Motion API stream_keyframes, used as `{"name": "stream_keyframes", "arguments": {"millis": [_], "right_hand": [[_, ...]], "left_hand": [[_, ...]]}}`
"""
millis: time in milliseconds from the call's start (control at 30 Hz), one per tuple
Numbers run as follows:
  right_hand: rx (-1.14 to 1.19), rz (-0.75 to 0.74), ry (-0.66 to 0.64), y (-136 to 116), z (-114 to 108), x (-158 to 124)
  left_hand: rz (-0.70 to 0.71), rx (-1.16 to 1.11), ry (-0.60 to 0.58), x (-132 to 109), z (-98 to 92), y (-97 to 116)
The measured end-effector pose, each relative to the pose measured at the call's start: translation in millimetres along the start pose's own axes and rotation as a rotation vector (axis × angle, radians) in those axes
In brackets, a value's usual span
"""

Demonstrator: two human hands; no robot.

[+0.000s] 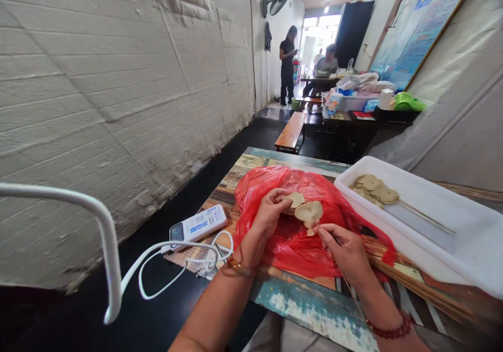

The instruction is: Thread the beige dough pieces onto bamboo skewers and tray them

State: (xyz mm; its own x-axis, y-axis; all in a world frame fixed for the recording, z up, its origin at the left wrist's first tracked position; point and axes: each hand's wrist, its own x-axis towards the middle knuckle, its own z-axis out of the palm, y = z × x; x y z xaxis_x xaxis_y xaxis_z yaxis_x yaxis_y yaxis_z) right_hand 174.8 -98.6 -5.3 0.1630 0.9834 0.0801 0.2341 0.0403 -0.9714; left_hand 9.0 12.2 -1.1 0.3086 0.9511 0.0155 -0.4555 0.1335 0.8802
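Over a crumpled red plastic bag [259,184], my left hand [271,210] is closed on thin, pale beige round slices [308,211]. These look like food, but their exact kind is unclear. Close by on the right, my right hand [346,247] pinches a thin wooden skewer [351,289] near the slices. Its shaft runs back beneath the palm, and the fingers hide its tip. To the right, a white plastic tub [444,205] holds skewered slices [371,188] of the same sort, their bare sticks pointing toward me.
A white power bank [198,227] with a looped white cable [157,252] lies at the table's left edge. Bare skewers [428,294] lie beside the tub. Beyond are a wooden bench [291,130], a cluttered table [353,113] and two people near the doorway.
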Motion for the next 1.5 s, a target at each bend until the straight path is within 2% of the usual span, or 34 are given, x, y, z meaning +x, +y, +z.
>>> {"name": "stream_keyframes", "arguments": {"millis": [100, 433, 1133, 1267, 1500], "right_hand": [[-0.055, -0.033, -0.034, -0.6, 4.0, -1.3], [-0.156, -0.053, 0.005, 0.7, 11.5, -0.6], [-0.154, -0.059, -0.01, 9.5, 12.3, 1.8], [-0.151, -0.048, -0.019, 11.4, 12.5, 2.6], [-0.159, -0.044, -0.013, 8.4, 12.7, 3.5]], "left_hand": [[0.011, 0.009, 0.016, 0.2, -0.7, 1.4], [0.04, 0.053, 0.054, -1.7, 2.6, 9.3], [0.071, 0.095, 0.06, -2.5, 6.5, 8.2], [0.09, 0.166, 0.046, -1.1, 5.0, 4.4], [0.216, 0.385, 0.041, -0.5, 6.6, 1.1]]}}
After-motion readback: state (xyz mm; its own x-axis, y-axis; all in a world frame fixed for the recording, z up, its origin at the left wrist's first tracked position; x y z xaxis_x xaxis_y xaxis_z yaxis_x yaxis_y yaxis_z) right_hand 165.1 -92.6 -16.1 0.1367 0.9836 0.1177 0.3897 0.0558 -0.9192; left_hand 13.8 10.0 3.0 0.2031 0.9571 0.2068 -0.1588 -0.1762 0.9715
